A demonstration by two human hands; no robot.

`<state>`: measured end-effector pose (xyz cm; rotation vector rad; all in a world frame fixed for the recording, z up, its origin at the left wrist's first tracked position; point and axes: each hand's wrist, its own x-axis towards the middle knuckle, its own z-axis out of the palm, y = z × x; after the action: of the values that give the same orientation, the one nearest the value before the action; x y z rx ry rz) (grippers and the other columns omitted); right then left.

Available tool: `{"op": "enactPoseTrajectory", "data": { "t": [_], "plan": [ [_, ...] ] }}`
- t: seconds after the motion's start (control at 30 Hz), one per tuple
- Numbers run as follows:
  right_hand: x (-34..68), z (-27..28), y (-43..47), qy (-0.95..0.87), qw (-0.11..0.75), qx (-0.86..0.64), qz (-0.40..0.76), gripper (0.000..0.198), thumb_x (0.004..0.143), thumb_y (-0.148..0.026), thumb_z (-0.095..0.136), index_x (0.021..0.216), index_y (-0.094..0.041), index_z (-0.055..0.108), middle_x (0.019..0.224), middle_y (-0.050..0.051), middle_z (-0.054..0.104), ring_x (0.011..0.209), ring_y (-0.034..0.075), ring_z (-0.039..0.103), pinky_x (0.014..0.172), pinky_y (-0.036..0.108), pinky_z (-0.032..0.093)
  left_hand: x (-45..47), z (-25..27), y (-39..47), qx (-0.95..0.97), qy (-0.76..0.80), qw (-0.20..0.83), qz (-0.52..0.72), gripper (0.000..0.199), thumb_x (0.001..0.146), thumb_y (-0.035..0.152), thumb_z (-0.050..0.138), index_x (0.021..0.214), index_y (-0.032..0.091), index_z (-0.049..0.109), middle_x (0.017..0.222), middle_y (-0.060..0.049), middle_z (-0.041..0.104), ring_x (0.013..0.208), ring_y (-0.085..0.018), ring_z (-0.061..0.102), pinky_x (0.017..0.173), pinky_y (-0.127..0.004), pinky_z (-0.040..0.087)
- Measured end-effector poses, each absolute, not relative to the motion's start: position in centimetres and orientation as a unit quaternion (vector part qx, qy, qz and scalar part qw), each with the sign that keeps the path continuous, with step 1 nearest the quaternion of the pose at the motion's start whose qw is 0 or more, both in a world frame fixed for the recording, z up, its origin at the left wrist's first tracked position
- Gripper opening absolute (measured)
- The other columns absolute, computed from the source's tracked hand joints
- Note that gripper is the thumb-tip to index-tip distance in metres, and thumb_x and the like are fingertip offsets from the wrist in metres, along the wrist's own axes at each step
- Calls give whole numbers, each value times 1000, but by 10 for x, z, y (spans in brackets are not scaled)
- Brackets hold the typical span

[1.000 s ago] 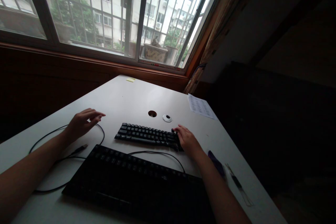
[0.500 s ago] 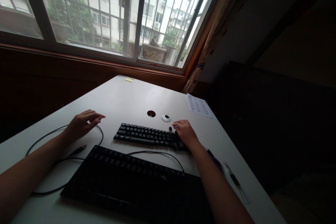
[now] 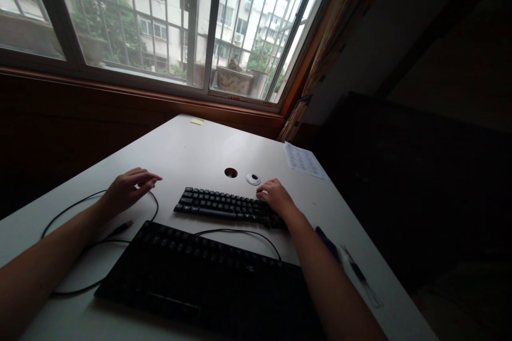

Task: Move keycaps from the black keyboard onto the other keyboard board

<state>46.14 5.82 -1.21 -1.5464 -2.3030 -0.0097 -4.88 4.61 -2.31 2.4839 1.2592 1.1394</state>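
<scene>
The black keyboard (image 3: 216, 205) lies across the middle of the white desk, its right end partly hidden by my right hand (image 3: 276, 195). The fingers of that hand are bent together over the keyboard's far edge, pinched on a small dark keycap (image 3: 259, 193) that is mostly covered. My left hand (image 3: 130, 187) hovers left of the keyboard with its fingers loosely stretched and nothing in them. Beneath its forearm runs a black cable (image 3: 72, 204) with a USB plug (image 3: 123, 228). A larger black keyboard (image 3: 192, 277) lies nearer me, in deep shadow.
Behind the keyboard are a round cable hole (image 3: 231, 172) and its white cover ring (image 3: 253, 179). A printed sheet (image 3: 304, 161) lies at the far right edge, a yellow note (image 3: 197, 121) at the back. Right of my forearm lies a slim tool with a wire end (image 3: 362, 277).
My right hand has shifted slightly left and away from me, its fingertips now over the spot where the loose keycap showed. My left hand has barely moved.
</scene>
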Motion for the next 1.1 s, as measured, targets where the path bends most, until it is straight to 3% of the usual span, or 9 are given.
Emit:
{"op": "enactPoseTrajectory", "data": {
  "t": [0.3,0.47,0.63,0.83,1.1],
  "plan": [
    [448,0,36,-806,254,-535,-1,10,85,-16,78,92,-24,78,97,7,80,104,28,67,97,46,54,-50,-27,49,825,417,82,372,33,98,43,58,106,19,78,85,-5,73,73,-18,63,72,-28,52],
    [444,13,-16,-791,316,-524,1,13,91,-21,74,103,-24,75,99,8,77,102,28,68,94,46,57,-49,-29,49,824,423,86,366,36,98,47,57,105,20,78,86,-6,74,74,-18,64,73,-29,53],
    [449,13,-86,-793,364,-488,34,10,93,-26,75,102,-25,71,96,5,75,96,25,69,86,40,59,-50,-30,49,821,434,96,359,36,100,45,56,110,17,77,92,-6,74,75,-17,65,74,-28,52],
    [452,-6,-151,-782,368,-495,95,2,99,-29,70,99,-28,71,97,3,75,88,22,72,80,36,61,-47,-29,47,814,442,105,362,34,100,40,57,113,15,76,91,-5,73,76,-16,63,73,-28,52],
    [441,-21,-167,-775,395,-486,90,3,97,-26,71,97,-29,72,96,4,77,89,22,74,79,37,64,-48,-30,48,812,437,98,374,38,98,47,56,110,17,77,91,-7,73,77,-18,66,69,-27,53]
  ]
}}
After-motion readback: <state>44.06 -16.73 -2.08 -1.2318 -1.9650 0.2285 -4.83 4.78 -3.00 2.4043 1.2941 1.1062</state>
